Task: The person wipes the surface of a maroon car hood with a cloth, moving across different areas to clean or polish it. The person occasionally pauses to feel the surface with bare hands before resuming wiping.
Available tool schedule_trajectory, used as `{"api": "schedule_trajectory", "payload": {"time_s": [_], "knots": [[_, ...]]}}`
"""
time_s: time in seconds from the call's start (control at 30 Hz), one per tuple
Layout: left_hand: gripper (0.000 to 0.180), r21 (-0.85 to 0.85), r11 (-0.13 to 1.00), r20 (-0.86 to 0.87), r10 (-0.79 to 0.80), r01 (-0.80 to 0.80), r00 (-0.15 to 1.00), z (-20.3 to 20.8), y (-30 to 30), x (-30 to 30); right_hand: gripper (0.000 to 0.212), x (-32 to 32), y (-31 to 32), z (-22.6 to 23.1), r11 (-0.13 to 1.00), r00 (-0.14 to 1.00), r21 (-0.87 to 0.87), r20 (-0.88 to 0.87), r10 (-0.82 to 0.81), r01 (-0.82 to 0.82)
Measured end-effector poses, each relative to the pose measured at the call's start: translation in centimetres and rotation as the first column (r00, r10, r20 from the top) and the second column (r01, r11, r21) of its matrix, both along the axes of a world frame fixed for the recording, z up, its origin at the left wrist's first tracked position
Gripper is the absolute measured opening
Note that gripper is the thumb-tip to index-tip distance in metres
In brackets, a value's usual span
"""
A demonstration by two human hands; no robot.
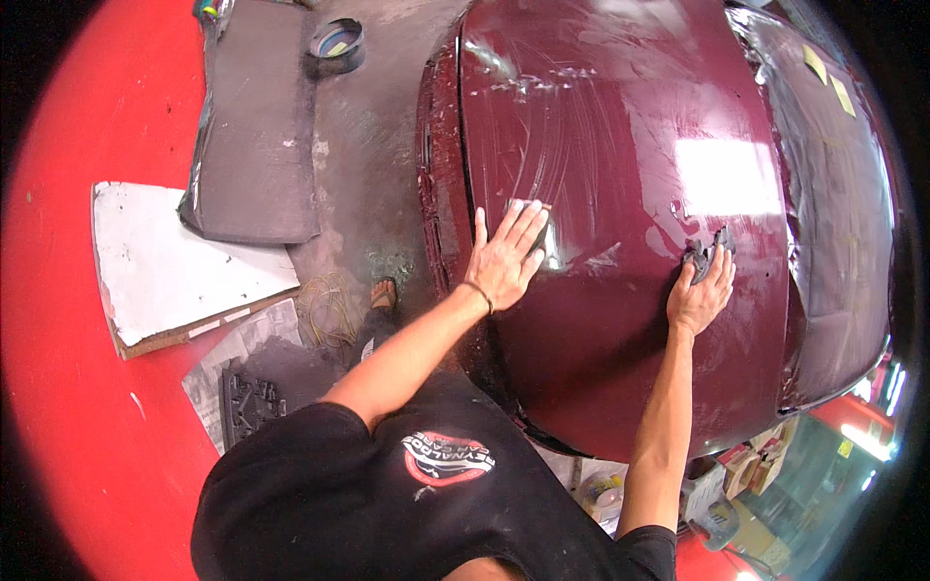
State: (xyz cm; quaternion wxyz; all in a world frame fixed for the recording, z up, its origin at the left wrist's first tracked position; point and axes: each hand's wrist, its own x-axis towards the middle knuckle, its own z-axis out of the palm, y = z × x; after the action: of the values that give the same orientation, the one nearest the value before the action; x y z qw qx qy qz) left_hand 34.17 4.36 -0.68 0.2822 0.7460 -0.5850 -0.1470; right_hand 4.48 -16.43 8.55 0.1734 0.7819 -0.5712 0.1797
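Note:
A glossy maroon car panel (601, 358) lies under both of my hands, with whitish wet smears curving over its far left part. My left hand (502, 261) presses down near the panel's left edge, fingers extended over a dark flat pad (544, 242). Only the pad's far and right edges show past the fingers. Farther right, my right hand (703, 295) has its fingers on a crumpled dark grey cloth (697, 259), which rests on the panel. Part of the cloth is hidden beneath the fingers.
Right of the panel, dull plastic sheeting (833, 223) covers the car's window. At left are a grey-dusted panel (257, 126), a white board (184, 261), a round dark container (337, 46), a coiled cord (327, 308) and a black plastic part (250, 402). Boxes (756, 460) stand at lower right.

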Motion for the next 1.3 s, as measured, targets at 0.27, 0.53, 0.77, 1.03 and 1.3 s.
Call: {"api": "schedule_trajectory", "payload": {"time_s": [0.27,0.53,0.77,1.03,1.3], "knots": [[0.065,0.084,0.956,0.007,0.280,-0.280,0.960,1.3,-12.7,11.6,0.068,0.6,-1.1,-0.7,0.996,0.996,-0.032,0.017,0.084,-0.084],[0.070,0.073,0.992,0.050,0.100,-0.103,0.994,-1.6,-0.4,3.1,0.069,-0.4,-0.5,-0.6,1.000,1.000,-0.004,0.006,0.021,-0.021],[0.067,0.115,0.930,0.019,0.349,-0.349,0.937,-1.2,-11.2,13.4,0.068,0.6,-0.6,-0.6,0.999,0.999,0.003,-0.004,0.045,-0.045],[0.073,0.165,0.959,0.023,0.231,-0.231,0.973,-2.0,-1.9,5.5,0.067,-0.4,-0.2,-0.3,1.000,1.000,-0.007,-0.011,0.008,-0.008],[0.070,0.243,0.906,0.059,0.343,-0.346,0.938,-0.4,-10.2,14.8,0.066,1.0,-0.5,0.1,0.999,0.999,-0.009,-0.013,0.034,-0.034]]}}
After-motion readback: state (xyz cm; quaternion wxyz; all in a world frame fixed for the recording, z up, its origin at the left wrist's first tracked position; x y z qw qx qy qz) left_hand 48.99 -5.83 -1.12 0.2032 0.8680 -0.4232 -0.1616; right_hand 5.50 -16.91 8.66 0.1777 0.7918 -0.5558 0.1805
